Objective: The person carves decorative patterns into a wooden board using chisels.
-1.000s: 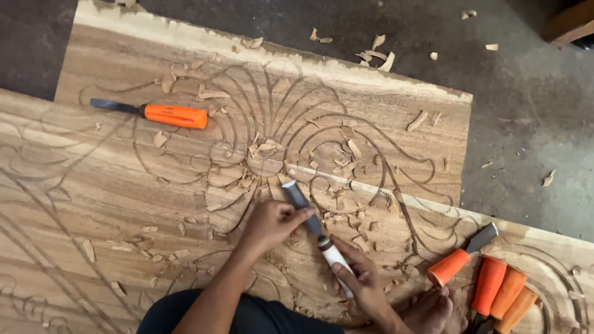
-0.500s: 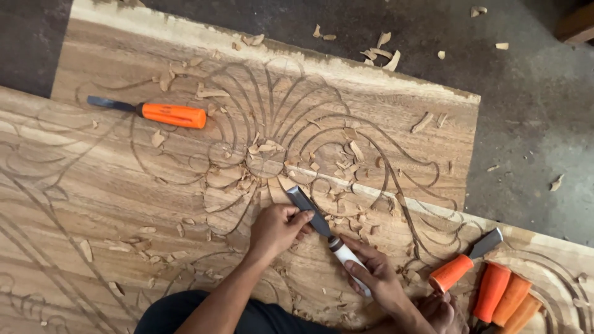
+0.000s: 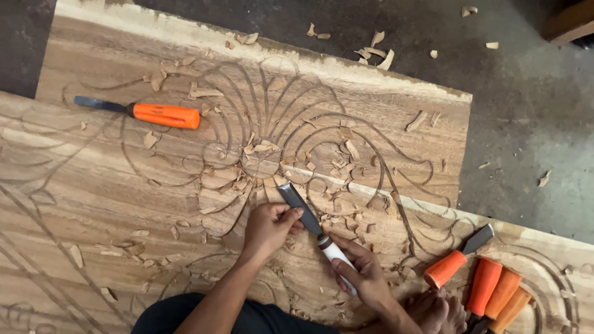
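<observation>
Chisel (image 3: 307,213) runs diagonal, blade up-left on the carved plank (image 3: 93,204); left hand (image 3: 267,226) pinches the blade, right hand (image 3: 362,275) wraps its white handle.

Dark grey concrete floor (image 3: 520,124) strewn with pale wood chips (image 3: 377,55).

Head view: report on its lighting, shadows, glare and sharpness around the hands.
Head view: soft, even light, no glare on the chisel blade; only faint shadows under the left hand and right hand; carved wooden panel and chips look sharp at centre; orange-handled chisels at the lower right edge are cropped, slightly softer.
</observation>
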